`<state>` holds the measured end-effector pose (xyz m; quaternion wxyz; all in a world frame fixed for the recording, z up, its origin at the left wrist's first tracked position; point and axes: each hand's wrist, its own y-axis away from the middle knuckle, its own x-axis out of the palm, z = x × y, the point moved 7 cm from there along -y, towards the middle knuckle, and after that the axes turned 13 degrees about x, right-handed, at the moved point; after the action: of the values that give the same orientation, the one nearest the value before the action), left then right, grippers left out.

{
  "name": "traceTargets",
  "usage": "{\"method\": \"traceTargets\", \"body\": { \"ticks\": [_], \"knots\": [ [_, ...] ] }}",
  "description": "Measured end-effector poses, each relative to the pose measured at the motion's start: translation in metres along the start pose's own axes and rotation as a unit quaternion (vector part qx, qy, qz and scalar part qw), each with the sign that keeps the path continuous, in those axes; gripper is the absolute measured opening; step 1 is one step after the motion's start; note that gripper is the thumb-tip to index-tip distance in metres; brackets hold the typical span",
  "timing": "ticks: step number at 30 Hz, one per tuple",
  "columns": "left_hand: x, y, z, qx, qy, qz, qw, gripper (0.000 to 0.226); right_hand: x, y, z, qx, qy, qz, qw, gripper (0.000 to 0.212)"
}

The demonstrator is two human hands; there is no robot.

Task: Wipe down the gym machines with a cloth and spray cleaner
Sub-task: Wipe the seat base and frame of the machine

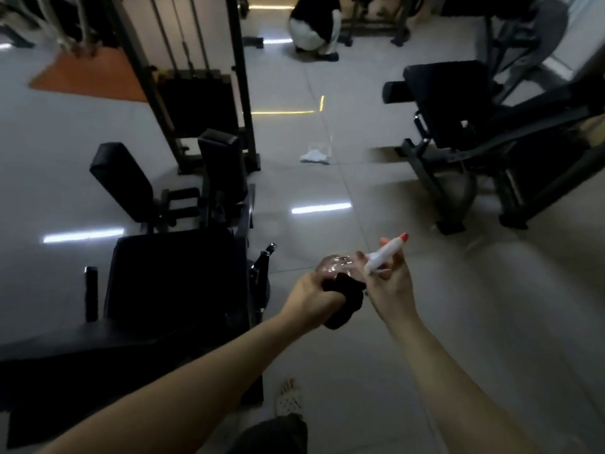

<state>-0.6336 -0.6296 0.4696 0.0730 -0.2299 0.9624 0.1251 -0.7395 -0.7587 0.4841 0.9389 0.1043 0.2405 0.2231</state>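
Note:
My left hand [312, 294] grips a dark cloth [345, 301] that bunches out below its fingers. Just beyond the cloth is a clear spray bottle [334, 265] with a white trigger head and an orange nozzle tip [386, 253]. My right hand [389, 290] holds the trigger head, fingers curled around it. Both hands meet over the tiled floor, to the right of a black padded gym machine [170, 276] with a seat and two upright pads. A second black machine [484, 132] stands at the right.
A weight-stack frame [199, 93] rises behind the near machine. A white rag [314, 156] lies on the floor in the middle. A person [316, 24] crouches at the far end. My sandalled foot [289, 399] shows at the bottom. An orange mat [95, 77] lies at the far left.

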Motion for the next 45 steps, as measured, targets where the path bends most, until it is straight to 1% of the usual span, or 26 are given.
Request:
{"method": "traceTargets", "body": {
  "ticks": [2, 4, 5, 6, 8, 9, 10, 11, 12, 13, 14, 15, 18, 19, 21, 23, 25, 26, 29, 32, 35, 38, 39, 41, 45],
  "knots": [
    [-0.002, -0.012, 0.018, -0.056, 0.046, 0.004, 0.997, 0.024, 0.003, -0.025, 0.000, -0.017, 0.027, 0.013, 0.999, 0.056],
    [-0.011, -0.029, 0.040, -0.096, 0.040, -0.016, 0.994, 0.011, 0.013, -0.051, -0.002, -0.036, 0.053, 0.043, 0.997, 0.037],
    [-0.019, -0.035, 0.055, -0.115, 0.028, -0.039, 0.992, 0.014, 0.023, -0.064, -0.006, -0.026, 0.055, 0.077, 0.995, 0.033],
    [-0.027, -0.039, 0.068, -0.129, 0.020, -0.062, 0.989, 0.020, 0.034, -0.073, -0.013, 0.003, 0.057, 0.119, 0.991, 0.034],
    [-0.042, -0.047, 0.095, -0.142, 0.016, -0.113, 0.983, 0.031, 0.063, -0.091, -0.028, 0.059, 0.074, 0.221, 0.971, 0.030],
    [-0.049, -0.049, 0.107, -0.149, 0.010, -0.136, 0.979, 0.035, 0.077, -0.099, -0.036, 0.074, 0.088, 0.262, 0.958, 0.028],
    [-0.057, -0.050, 0.123, -0.163, 0.005, -0.158, 0.974, 0.039, 0.091, -0.110, -0.046, 0.086, 0.094, 0.287, 0.949, 0.026],
    [-0.066, -0.054, 0.138, -0.184, 0.000, -0.180, 0.966, 0.039, 0.104, -0.122, -0.055, 0.097, 0.099, 0.297, 0.945, 0.023],
    [-0.074, -0.058, 0.164, -0.211, -0.003, -0.217, 0.953, 0.037, 0.124, -0.136, -0.069, 0.105, 0.112, 0.318, 0.936, 0.020],
    [-0.085, -0.057, 0.176, -0.234, -0.013, -0.238, 0.943, 0.031, 0.135, -0.142, -0.078, 0.115, 0.117, 0.327, 0.931, 0.017],
    [-0.096, -0.058, 0.196, -0.264, -0.021, -0.260, 0.929, 0.027, 0.152, -0.151, -0.093, 0.126, 0.121, 0.344, 0.923, 0.015],
    [-0.106, -0.060, 0.217, -0.291, -0.021, -0.288, 0.912, 0.027, 0.169, -0.159, -0.106, 0.136, 0.137, 0.355, 0.915, 0.013],
    [-0.134, -0.071, 0.264, -0.332, -0.027, -0.358, 0.872, 0.042, 0.216, -0.184, -0.139, 0.133, 0.178, 0.386, 0.895, 0.007],
    [-0.143, -0.078, 0.276, -0.334, -0.042, -0.370, 0.866, 0.042, 0.230, -0.193, -0.145, 0.127, 0.197, 0.394, 0.889, 0.006],
    [-0.163, -0.091, 0.298, -0.342, -0.102, -0.382, 0.853, 0.037, 0.258, -0.212, -0.153, 0.076, 0.253, 0.410, 0.873, 0.007],
    [-0.183, -0.102, 0.318, -0.345, -0.174, -0.402, 0.830, 0.039, 0.285, -0.232, -0.164, 0.016, 0.300, 0.417, 0.858, 0.012],
    [-0.201, -0.110, 0.335, -0.331, -0.237, -0.434, 0.804, 0.043, 0.307, -0.247, -0.173, -0.016, 0.316, 0.424, 0.849, 0.014],
    [-0.208, -0.117, 0.346, -0.320, -0.258, -0.450, 0.793, 0.044, 0.318, -0.255, -0.179, -0.023, 0.313, 0.428, 0.847, 0.016],
    [-0.216, -0.129, 0.353, -0.272, -0.313, -0.488, 0.768, 0.045, 0.331, -0.266, -0.184, -0.021, 0.291, 0.418, 0.861, 0.021],
    [-0.211, -0.131, 0.365, -0.242, -0.391, -0.497, 0.736, 0.048, 0.340, -0.266, -0.194, -0.036, 0.301, 0.430, 0.850, 0.017],
    [-0.210, -0.131, 0.371, -0.223, -0.441, -0.483, 0.723, 0.052, 0.340, -0.257, -0.204, -0.048, 0.311, 0.443, 0.839, 0.017],
    [-0.212, -0.132, 0.373, -0.224, -0.463, -0.479, 0.712, 0.052, 0.338, -0.249, -0.216, -0.067, 0.311, 0.445, 0.837, 0.013],
    [-0.212, -0.132, 0.373, -0.223, -0.466, -0.480, 0.709, 0.052, 0.336, -0.245, -0.220, -0.067, 0.314, 0.442, 0.837, 0.014],
    [-0.211, -0.132, 0.373, -0.221, -0.470, -0.481, 0.706, 0.052, 0.333, -0.236, -0.230, -0.060, 0.312, 0.446, 0.837, 0.019],
    [-0.212, -0.133, 0.374, -0.210, -0.469, -0.481, 0.710, 0.052, 0.328, -0.216, -0.245, -0.060, 0.320, 0.457, 0.828, 0.014]
  ]
}}
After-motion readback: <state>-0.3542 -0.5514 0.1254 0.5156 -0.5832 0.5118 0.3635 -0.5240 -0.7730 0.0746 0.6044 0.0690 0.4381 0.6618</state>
